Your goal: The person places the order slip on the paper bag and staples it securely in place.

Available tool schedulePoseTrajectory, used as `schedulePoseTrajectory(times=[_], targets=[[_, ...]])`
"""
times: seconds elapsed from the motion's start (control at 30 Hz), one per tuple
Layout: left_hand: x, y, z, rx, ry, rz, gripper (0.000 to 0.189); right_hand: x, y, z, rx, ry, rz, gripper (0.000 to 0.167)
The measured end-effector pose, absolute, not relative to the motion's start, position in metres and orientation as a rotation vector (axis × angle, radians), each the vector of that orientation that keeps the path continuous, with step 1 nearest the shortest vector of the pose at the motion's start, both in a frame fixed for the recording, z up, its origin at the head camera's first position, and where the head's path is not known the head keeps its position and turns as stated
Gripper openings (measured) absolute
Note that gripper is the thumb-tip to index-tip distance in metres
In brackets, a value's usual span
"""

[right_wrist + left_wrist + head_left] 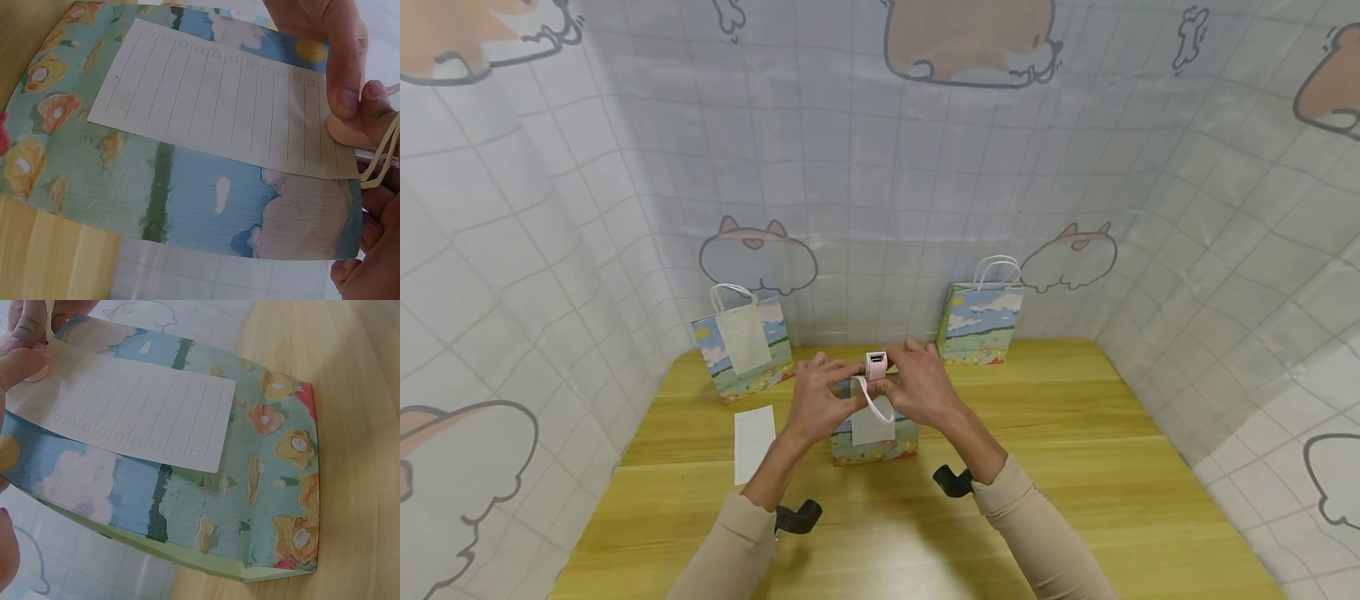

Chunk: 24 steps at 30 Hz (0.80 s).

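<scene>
A gift bag (pixel 874 454) with a painted meadow and sky stands at the table's middle, under both hands. A lined white paper sheet (pixel 144 412) lies against its front, its upper end at the bag's top edge. There, a small pink stapler (pixel 876 367) sits between the two hands. My left hand (pixel 818 400) grips it from the left, thumb in front. My right hand (pixel 922 387) grips it from the right, thumb also in front. White cord handles (pixel 876 407) hang forward over the paper. Hands partly hide the stapler and the bag's top.
Another such bag (pixel 707 333) with a paper sheet (pixel 745 340) on its front stands at the back left. A third bag (pixel 985 321) stands at the back right. One loose lined sheet (pixel 752 446) lies on the wooden table (pixel 1060 467). A patterned curtain (pixel 865 183) surrounds it.
</scene>
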<state>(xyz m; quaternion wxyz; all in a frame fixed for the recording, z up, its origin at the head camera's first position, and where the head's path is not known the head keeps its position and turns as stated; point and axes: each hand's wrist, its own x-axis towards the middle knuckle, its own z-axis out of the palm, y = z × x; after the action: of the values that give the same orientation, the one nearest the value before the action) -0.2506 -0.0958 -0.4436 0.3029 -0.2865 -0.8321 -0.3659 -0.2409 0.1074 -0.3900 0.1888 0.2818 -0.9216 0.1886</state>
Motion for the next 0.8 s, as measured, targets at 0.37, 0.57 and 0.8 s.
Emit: schedulePoseTrajectory(times=[0.37, 0.57, 0.8], targets=[[-0.2474, -0.098, -0.4413, -0.775, -2.247, -1.001, 0.044, -0.2409, 0.1136, -0.3807, 0.839, -2.683, 0.558, 0.047], [-0.2462, -0.0991, -0.4414, -0.776, -2.265, -1.021, 0.046, -0.2408, 0.1148, -0.382, 0.852, -2.673, 0.584, 0.05], [-0.2452, -0.1006, -0.4421, -0.771, -2.279, -1.022, 0.053, -0.2406, 0.1147, -0.3844, 0.83, -2.665, 0.628, 0.052]])
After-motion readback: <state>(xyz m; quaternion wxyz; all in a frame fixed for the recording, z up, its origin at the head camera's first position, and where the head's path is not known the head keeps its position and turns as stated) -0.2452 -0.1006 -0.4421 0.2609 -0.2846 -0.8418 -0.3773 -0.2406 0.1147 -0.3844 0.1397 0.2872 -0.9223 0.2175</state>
